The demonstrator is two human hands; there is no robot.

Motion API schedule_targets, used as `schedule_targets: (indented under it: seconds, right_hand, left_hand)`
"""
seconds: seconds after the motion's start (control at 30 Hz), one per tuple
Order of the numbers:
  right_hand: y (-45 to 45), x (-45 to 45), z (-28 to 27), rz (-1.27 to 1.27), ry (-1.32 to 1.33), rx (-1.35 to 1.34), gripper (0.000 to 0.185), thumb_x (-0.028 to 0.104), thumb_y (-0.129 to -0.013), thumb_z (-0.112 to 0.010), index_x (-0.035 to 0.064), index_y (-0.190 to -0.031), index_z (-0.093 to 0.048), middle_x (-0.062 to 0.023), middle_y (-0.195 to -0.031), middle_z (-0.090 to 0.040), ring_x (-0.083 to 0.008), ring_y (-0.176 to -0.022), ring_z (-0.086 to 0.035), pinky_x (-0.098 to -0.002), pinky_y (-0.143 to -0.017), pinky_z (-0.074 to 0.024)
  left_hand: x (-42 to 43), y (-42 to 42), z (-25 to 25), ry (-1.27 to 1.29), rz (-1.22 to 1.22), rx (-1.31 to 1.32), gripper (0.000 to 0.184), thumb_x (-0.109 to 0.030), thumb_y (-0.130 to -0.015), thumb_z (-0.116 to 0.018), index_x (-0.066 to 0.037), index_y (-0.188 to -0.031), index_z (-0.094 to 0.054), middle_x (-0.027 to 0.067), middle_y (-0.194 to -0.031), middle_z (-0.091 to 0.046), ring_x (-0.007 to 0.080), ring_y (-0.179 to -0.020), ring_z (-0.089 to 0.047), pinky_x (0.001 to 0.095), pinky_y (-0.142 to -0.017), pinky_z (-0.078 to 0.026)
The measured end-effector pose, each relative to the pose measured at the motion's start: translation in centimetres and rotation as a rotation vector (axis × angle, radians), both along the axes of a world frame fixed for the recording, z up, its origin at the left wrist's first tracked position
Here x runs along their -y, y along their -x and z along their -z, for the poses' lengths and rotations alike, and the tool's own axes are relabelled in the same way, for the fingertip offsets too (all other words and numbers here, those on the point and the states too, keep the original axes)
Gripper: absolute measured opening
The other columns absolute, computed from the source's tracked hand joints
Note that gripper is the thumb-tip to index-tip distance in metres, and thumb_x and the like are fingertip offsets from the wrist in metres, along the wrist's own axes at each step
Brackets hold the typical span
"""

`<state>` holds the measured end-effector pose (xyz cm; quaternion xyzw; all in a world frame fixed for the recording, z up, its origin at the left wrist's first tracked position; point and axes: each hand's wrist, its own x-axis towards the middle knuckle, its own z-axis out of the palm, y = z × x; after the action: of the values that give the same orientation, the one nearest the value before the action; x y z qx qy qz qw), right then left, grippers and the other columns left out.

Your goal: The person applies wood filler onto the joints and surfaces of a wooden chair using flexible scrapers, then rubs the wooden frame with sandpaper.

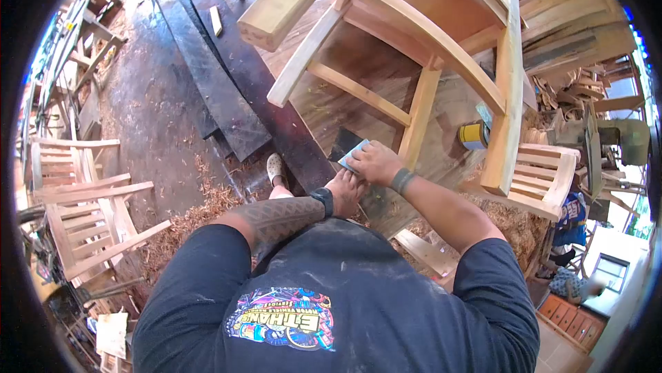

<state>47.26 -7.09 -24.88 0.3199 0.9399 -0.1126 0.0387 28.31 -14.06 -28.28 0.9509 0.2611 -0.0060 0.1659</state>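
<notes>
My right hand [376, 163] is closed on a small light-blue sheet or pad [354, 154] above the edge of the wooden work table [303, 125]. Close against it on the left is my left hand [345, 192], a dark watch on its wrist; its fingers are bent near the right fingertips, and whatever they pinch is too small to make out. A dark flat piece [347, 144] lies just beyond the pad. Past my hands, an unpainted wooden chair [424, 97] rests tipped over on the table.
A yellow-labelled can [473, 136] stands under the chair frame. Dark planks [207, 76] lie at the left of the table. Slatted chairs [83, 200] stand at left, another [545, 176] at right. Shavings [200, 200] cover the floor. A person [569, 283] is at lower right.
</notes>
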Motion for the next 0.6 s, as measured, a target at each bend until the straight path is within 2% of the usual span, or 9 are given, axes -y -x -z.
schedule_targets:
  seconds: [0.07, 0.13, 0.2, 0.3, 0.4, 0.47, 0.53, 0.6]
  right_hand:
    - [0.5, -0.3, 0.8, -0.031, 0.004, -0.038, 0.032, 0.025, -0.091, -0.063, 0.0143, -0.120, -0.070, -0.0045, -0.107, -0.069, -0.0276, -0.108, -0.065, -0.0420, -0.098, -0.0503]
    - [1.4, -0.7, 1.1, -0.022, -0.034, -0.085, 0.031, 0.025, -0.091, -0.062, 0.0145, -0.119, -0.070, -0.0045, -0.106, -0.067, -0.0278, -0.108, -0.065, -0.0420, -0.098, -0.0499]
    - [3.1, -1.9, 1.4, 0.006, -0.114, -0.141, 0.030, 0.024, -0.091, -0.062, 0.0146, -0.118, -0.070, -0.0047, -0.107, -0.067, -0.0275, -0.107, -0.064, -0.0414, -0.098, -0.0500]
    - [3.8, -2.4, 1.7, 0.099, -0.030, -0.218, 0.028, 0.023, -0.090, -0.063, 0.0152, -0.117, -0.070, -0.0049, -0.106, -0.066, -0.0269, -0.107, -0.063, -0.0403, -0.097, -0.0499]
    - [2.3, -1.0, -1.2, 0.043, 0.206, -0.024, 0.033, 0.020, -0.089, -0.063, 0.0122, -0.121, -0.070, -0.0074, -0.116, -0.067, -0.0291, -0.113, -0.063, -0.0410, -0.103, -0.0487]
    - [2.2, -0.9, -0.1, 0.022, 0.121, -0.093, 0.033, 0.020, -0.089, -0.063, 0.0124, -0.120, -0.070, -0.0076, -0.115, -0.066, -0.0294, -0.113, -0.062, -0.0410, -0.103, -0.0488]
    - [3.2, -1.1, -0.5, 0.060, 0.067, -0.101, 0.033, 0.019, -0.089, -0.061, 0.0123, -0.121, -0.068, -0.0079, -0.114, -0.065, -0.0294, -0.113, -0.062, -0.0407, -0.102, -0.0490]
    - [4.8, -2.2, 0.4, 0.127, -0.001, -0.111, 0.028, 0.021, -0.092, -0.059, 0.0128, -0.117, -0.069, -0.0071, -0.109, -0.066, -0.0284, -0.108, -0.062, -0.0409, -0.101, -0.0486]
  left_hand:
    - [0.5, 0.1, 1.6, 0.003, -0.029, 0.038, 0.068, -0.041, -0.089, -0.059, -0.004, -0.146, -0.058, 0.0260, -0.147, -0.055, 0.0435, -0.140, -0.047, 0.0545, -0.121, -0.031]
    - [-0.1, 0.4, 0.1, 0.069, -0.009, 0.000, 0.068, -0.043, -0.090, -0.060, -0.005, -0.147, -0.058, 0.0242, -0.147, -0.055, 0.0423, -0.142, -0.046, 0.0540, -0.121, -0.031]
    - [-0.8, 0.5, -0.2, 0.107, -0.006, 0.043, 0.077, -0.043, -0.084, -0.065, -0.005, -0.150, -0.054, 0.0227, -0.155, -0.048, 0.0412, -0.146, -0.042, 0.0528, -0.124, -0.027]
    - [-1.0, 0.8, 0.3, 0.139, -0.005, 0.066, 0.080, -0.041, -0.080, -0.068, -0.005, -0.151, -0.054, 0.0212, -0.158, -0.045, 0.0404, -0.147, -0.040, 0.0518, -0.125, -0.026]
    - [-1.2, 0.7, 2.3, 0.149, 0.043, 0.027, 0.080, -0.039, -0.079, -0.068, -0.006, -0.150, -0.054, 0.0202, -0.157, -0.046, 0.0402, -0.146, -0.041, 0.0518, -0.124, -0.029]
    - [-0.9, 0.5, 3.0, 0.195, 0.045, -0.025, 0.080, -0.038, -0.078, -0.068, -0.006, -0.150, -0.055, 0.0196, -0.156, -0.047, 0.0400, -0.146, -0.042, 0.0520, -0.123, -0.030]
    - [-1.4, 0.6, 0.0, 0.271, 0.037, -0.097, 0.078, -0.037, -0.079, -0.068, -0.005, -0.149, -0.055, 0.0187, -0.154, -0.049, 0.0396, -0.146, -0.042, 0.0523, -0.122, -0.031]
    - [-1.3, 0.9, 0.1, 0.184, 0.018, 0.037, 0.078, -0.037, -0.080, -0.067, -0.006, -0.150, -0.055, 0.0185, -0.155, -0.049, 0.0394, -0.146, -0.042, 0.0520, -0.122, -0.032]
